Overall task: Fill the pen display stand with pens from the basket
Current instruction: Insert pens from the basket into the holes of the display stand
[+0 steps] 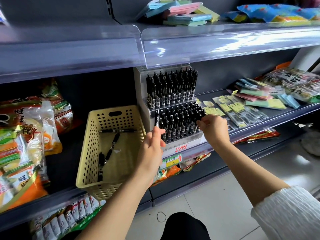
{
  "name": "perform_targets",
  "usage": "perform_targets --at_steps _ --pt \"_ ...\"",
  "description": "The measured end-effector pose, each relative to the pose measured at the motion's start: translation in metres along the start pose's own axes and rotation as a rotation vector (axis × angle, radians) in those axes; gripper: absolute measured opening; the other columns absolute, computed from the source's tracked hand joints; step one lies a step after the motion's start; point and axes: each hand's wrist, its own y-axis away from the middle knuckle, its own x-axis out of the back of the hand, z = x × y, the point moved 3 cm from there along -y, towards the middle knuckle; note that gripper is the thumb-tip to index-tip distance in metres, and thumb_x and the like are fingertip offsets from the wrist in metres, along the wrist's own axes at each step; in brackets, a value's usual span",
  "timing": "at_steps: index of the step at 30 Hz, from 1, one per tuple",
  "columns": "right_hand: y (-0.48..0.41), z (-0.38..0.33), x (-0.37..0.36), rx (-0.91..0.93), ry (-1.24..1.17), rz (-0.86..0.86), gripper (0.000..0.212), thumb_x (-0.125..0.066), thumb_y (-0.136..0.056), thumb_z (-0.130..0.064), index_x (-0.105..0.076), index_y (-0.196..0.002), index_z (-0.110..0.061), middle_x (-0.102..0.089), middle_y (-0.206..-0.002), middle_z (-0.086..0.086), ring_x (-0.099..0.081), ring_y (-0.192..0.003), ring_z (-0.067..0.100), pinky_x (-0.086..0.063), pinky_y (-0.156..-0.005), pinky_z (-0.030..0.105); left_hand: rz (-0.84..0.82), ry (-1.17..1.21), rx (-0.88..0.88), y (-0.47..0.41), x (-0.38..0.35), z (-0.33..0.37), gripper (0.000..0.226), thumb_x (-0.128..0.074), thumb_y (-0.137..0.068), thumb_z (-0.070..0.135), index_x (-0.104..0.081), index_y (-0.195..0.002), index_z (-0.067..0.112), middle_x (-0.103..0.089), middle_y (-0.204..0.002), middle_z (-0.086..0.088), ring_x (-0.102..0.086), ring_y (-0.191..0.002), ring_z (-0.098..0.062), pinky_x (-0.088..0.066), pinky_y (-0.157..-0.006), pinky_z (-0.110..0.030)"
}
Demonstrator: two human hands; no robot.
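Observation:
A tiered pen display stand (183, 147) sits on the middle shelf, both tiers packed with black pens; a few front holes are bare. My left hand (152, 144) holds one black pen (157, 119) upright at the stand's front left corner. My right hand (213, 126) pinches a black pen (201, 116) at the lower tier's right end. To the left stands a yellow perforated basket (90, 135) with three black pens (110, 149) lying in it.
Snack bags (26, 135) fill the shelf left of the basket. Pen refill packets (240, 111) and pastel note pads (259, 99) lie right of the stand. A clear plastic shelf lip (207, 44) overhangs the stand. Tiled floor lies below.

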Motion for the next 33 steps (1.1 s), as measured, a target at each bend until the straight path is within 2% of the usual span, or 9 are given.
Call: perform_targets --at_steps 2,4,9,12,17,19,22,26,33 --pt "0.004 -0.004 0.008 -0.002 0.01 0.07 0.02 -0.064 -0.088 -0.026 -0.066 -0.092 -0.006 -0.068 -0.077 0.008 -0.06 -0.071 0.022 -0.046 -0.067 0.029 0.01 0.069 -0.002 -0.001 0.001 0.002 0.032 -0.03 -0.101 0.036 -0.061 -0.105 0.026 -0.045 -0.077 0.001 -0.033 -0.054 -0.006 -0.027 -0.04 -0.017" --pt "0.012 -0.015 0.017 0.034 -0.018 0.087 0.021 -0.064 -0.088 -0.03 -0.063 -0.085 -0.009 -0.065 -0.072 0.004 -0.06 -0.068 0.02 -0.046 -0.064 0.029 -0.007 0.067 -0.003 -0.001 0.001 0.0 0.028 -0.034 -0.101 0.026 -0.061 -0.1 0.022 -0.043 -0.074 0.001 -0.032 -0.055 -0.008 -0.023 -0.044 -0.019" --pt "0.046 -0.062 0.013 -0.035 -0.701 -0.489 0.013 -0.058 -0.091 -0.022 -0.065 -0.087 -0.013 -0.068 -0.078 0.0 -0.06 -0.061 0.01 -0.049 -0.053 0.017 -0.027 0.026 -0.028 0.001 -0.001 -0.001 0.021 -0.04 -0.099 0.025 -0.06 -0.094 0.021 -0.045 -0.068 0.005 -0.038 -0.059 -0.009 -0.028 -0.053 -0.024" --pt "0.058 -0.08 0.01 -0.058 -0.847 -0.596 0.013 -0.061 -0.089 -0.017 -0.062 -0.081 -0.007 -0.064 -0.069 0.001 -0.061 -0.06 0.01 -0.051 -0.054 0.019 -0.045 -0.047 -0.093 0.004 -0.003 0.002 0.018 -0.043 -0.098 0.026 -0.062 -0.095 0.025 -0.054 -0.068 0.012 -0.05 -0.058 0.001 -0.038 -0.055 -0.019" --pt "0.053 -0.083 0.023 -0.003 -0.864 -0.543 0.008 -0.063 -0.086 -0.007 -0.066 -0.08 -0.003 -0.066 -0.066 0.003 -0.064 -0.06 0.011 -0.056 -0.06 0.021 -0.005 -0.184 -0.208 0.002 0.0 0.002 0.019 -0.046 -0.097 0.027 -0.06 -0.109 0.031 -0.059 -0.106 0.007 -0.056 -0.095 -0.001 -0.047 -0.086 -0.021" --pt "0.038 -0.077 0.037 0.036 -0.816 -0.379 0.006 -0.063 -0.085 -0.009 -0.066 -0.082 -0.006 -0.069 -0.069 0.002 -0.065 -0.065 0.013 -0.058 -0.067 0.023 0.037 -0.29 -0.272 0.001 0.006 0.001 0.029 -0.047 -0.096 0.029 -0.056 -0.123 0.025 -0.052 -0.115 0.007 -0.05 -0.103 0.002 -0.04 -0.088 -0.011" --pt "0.015 -0.059 0.053 0.119 -0.533 -0.022 0.012 -0.068 -0.085 -0.019 -0.066 -0.073 -0.018 -0.068 -0.069 0.006 -0.067 -0.067 0.024 -0.058 -0.067 0.034 0.087 -0.466 -0.36 0.004 0.021 0.0 0.036 -0.052 -0.092 0.029 -0.054 -0.127 0.02 -0.048 -0.113 0.009 -0.049 -0.106 -0.003 -0.044 -0.094 -0.023" --pt "0.007 -0.046 0.043 0.201 -0.139 0.09 0.019 -0.065 -0.086 -0.019 -0.062 -0.071 -0.01 -0.059 -0.059 0.002 -0.049 -0.052 0.016 -0.039 -0.052 0.021 0.02 -0.78 -0.305 0.006 0.032 -0.003 0.047 -0.058 -0.087 0.042 -0.052 -0.128 0.022 -0.047 -0.118 0.011 -0.048 -0.103 -0.002 -0.039 -0.075 -0.012" --pt "0.007 -0.039 0.02 0.239 -0.073 0.136 0.026 -0.062 -0.088 -0.019 -0.061 -0.072 0.001 -0.059 -0.06 0.017 -0.044 -0.054 0.023 -0.039 -0.051 0.035 -0.07 -0.922 -0.261 0.012 0.037 0.0 0.067 -0.076 -0.072 0.043 -0.047 -0.131 0.029 -0.043 -0.121 0.015 -0.045 -0.097 -0.001 -0.029 -0.061 -0.007"
